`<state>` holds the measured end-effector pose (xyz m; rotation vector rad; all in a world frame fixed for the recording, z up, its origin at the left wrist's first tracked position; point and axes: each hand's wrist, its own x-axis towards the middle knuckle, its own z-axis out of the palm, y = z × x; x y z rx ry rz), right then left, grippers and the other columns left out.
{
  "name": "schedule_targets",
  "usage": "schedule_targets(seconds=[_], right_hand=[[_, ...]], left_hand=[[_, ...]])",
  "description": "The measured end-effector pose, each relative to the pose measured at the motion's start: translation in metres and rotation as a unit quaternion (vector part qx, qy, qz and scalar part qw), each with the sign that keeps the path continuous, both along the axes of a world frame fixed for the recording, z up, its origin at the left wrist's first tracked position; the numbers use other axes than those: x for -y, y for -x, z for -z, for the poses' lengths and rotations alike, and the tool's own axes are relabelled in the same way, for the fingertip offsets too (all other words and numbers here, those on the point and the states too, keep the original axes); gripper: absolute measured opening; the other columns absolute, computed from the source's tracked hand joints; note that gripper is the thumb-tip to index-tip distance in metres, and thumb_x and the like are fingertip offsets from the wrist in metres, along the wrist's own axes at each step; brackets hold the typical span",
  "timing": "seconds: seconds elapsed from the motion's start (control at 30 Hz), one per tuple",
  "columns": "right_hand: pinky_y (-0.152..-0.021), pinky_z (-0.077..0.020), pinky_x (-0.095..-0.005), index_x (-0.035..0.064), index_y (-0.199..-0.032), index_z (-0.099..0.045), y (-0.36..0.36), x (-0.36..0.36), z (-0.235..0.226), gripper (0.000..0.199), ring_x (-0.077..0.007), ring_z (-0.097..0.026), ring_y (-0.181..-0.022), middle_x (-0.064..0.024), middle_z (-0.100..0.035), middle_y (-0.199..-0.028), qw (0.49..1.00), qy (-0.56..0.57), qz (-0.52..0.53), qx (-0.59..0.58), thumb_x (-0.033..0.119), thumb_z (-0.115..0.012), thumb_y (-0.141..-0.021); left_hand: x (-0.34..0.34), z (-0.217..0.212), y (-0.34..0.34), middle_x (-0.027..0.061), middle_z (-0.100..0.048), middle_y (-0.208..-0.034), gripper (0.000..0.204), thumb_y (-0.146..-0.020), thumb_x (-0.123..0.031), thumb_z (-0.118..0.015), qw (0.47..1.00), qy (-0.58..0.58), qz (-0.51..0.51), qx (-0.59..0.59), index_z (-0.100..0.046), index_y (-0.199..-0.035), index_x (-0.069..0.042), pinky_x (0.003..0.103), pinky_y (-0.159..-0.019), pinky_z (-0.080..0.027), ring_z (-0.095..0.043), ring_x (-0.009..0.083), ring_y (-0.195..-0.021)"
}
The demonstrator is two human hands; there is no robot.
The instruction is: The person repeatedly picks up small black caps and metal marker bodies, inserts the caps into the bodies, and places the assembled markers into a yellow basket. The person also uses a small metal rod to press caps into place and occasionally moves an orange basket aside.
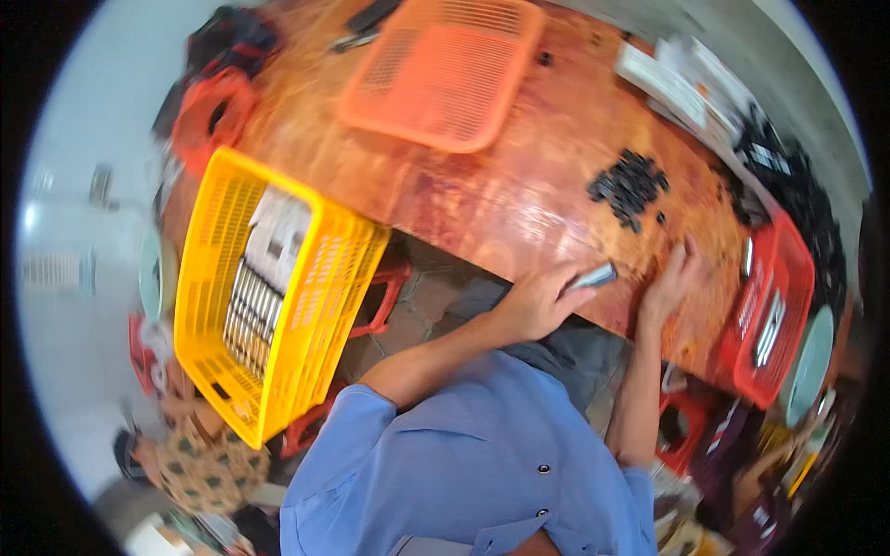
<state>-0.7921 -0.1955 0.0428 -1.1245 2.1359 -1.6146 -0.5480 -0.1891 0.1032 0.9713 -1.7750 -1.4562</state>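
Note:
My left hand (pixel 540 304) is at the near edge of the table, its fingers wrapped round a small silver-grey metal piece (pixel 593 277). To its right, my right hand (pixel 675 281) hovers over or rests on the tabletop, slightly blurred, with its fingers apart and nothing visible in them. Just beyond both hands lies a loose pile of small black pieces (pixel 630 188), with a stray one near my right fingers. A red basket (pixel 795 269) to the right of my right hand contains a few long silver metal pieces (pixel 769 331).
A yellow crate (pixel 287 371) at the left contains rows of silver pieces (pixel 252 315). On the wooden table (pixel 454 199) sits an orange basket (pixel 445 74) at the far side. White boxes (pixel 681 88) and black bags (pixel 788 176) line the right edge. Other people sit behind on both sides.

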Motion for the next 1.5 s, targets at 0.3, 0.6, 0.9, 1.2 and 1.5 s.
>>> schedule_targets(seconds=[0.3,0.6,0.9,1.2,1.5], right_hand=[[-0.102,-0.0473,-0.0356,-0.0021,-0.136,-0.053,-0.082,-0.008,-0.013,0.035,-0.0244,-0.057,-0.122,-0.0133,-0.055,-0.135,0.95,-0.008,-0.303,0.068,0.012,-0.056,-0.104],[-0.104,-0.0471,-0.0399,-0.0028,-0.12,-0.061,-0.142,0.017,-0.034,0.023,-0.0323,-0.056,-0.121,-0.0186,-0.054,-0.13,0.896,-0.02,-0.429,-0.115,0.005,-0.06,-0.098],[-0.102,-0.0461,-0.0408,-0.0025,-0.11,-0.067,-0.145,0.018,-0.029,0.017,-0.0338,-0.057,-0.118,-0.0188,-0.058,-0.126,0.89,-0.04,-0.427,-0.156,0.007,-0.063,-0.096],[-0.102,-0.0462,-0.0404,-0.0021,-0.109,-0.067,-0.144,0.023,-0.024,0.016,-0.0337,-0.057,-0.118,-0.0189,-0.058,-0.127,0.884,-0.055,-0.411,-0.214,0.007,-0.064,-0.097],[-0.101,-0.0461,-0.0401,-0.0018,-0.11,-0.067,-0.148,0.022,-0.027,0.017,-0.0335,-0.056,-0.118,-0.0186,-0.058,-0.127,0.882,-0.071,-0.407,-0.225,0.009,-0.063,-0.098]], left_hand=[[-0.06,-0.046,-0.156,0.0012,-0.066,-0.092,0.027,-0.093,-0.009,-0.072,0.946,-0.086,-0.29,-0.114,-0.064,-0.117,0.0,0.026,-0.076,-0.05,-0.06,0.0065,-0.085],[-0.085,-0.129,-0.357,0.0068,-0.069,-0.091,0.031,-0.085,-0.004,-0.08,0.79,0.115,-0.602,0.037,-0.062,-0.11,-0.002,0.026,-0.068,-0.054,-0.067,0.0113,-0.078],[-0.108,0.018,-0.497,0.0076,-0.066,-0.083,0.036,-0.083,-0.01,-0.083,0.765,-0.097,-0.622,0.137,-0.06,-0.108,0.002,0.027,-0.062,-0.053,-0.069,0.0139,-0.071],[-0.155,0.043,-0.51,0.0155,-0.073,-0.099,0.04,-0.077,-0.03,-0.084,0.738,-0.104,-0.438,0.502,-0.069,-0.103,-0.004,0.041,-0.079,-0.056,-0.071,0.0303,-0.092],[-0.171,0.081,-0.508,0.0177,-0.071,-0.102,0.032,-0.082,-0.025,-0.075,0.714,-0.142,-0.304,0.615,-0.069,-0.104,-0.003,0.046,-0.084,-0.054,-0.068,0.0367,-0.097]])
